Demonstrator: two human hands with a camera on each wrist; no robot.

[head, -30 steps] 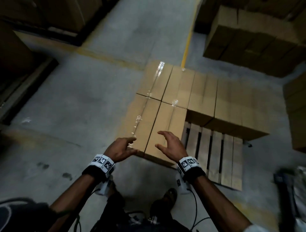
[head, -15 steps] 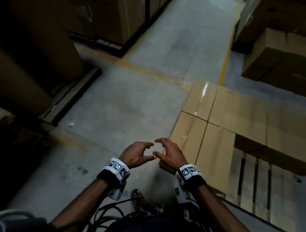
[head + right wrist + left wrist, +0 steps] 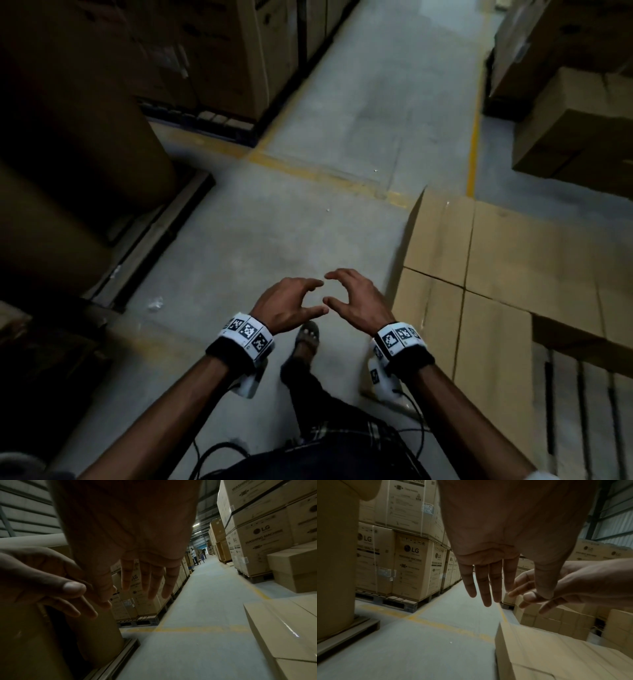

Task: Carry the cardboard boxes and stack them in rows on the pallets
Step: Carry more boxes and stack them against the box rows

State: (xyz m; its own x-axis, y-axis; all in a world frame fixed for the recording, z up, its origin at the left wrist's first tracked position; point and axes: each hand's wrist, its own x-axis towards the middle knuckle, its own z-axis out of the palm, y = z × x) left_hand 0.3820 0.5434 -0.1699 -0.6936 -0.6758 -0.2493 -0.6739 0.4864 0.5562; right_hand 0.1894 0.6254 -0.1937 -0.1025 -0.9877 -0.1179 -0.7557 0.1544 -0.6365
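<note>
Plain cardboard boxes lie in rows on a wooden pallet at the right of the head view. My left hand and right hand hang over the bare concrete floor just left of the stack. They are close together, fingers loosely curved, holding nothing. In the left wrist view my left hand's fingers hang straight with the nearest box below right. In the right wrist view my right hand's fingers are spread, and the box is to the right.
Tall printed cartons stand on pallets along the left of the aisle. A big brown cardboard roll stands near left. More boxes pile at the far right. Yellow lines mark the floor. People stand far down the aisle.
Both hands have come off the front box on the pallet and moved left over the floor, closer together. The view has swung left and up along the aisle.
</note>
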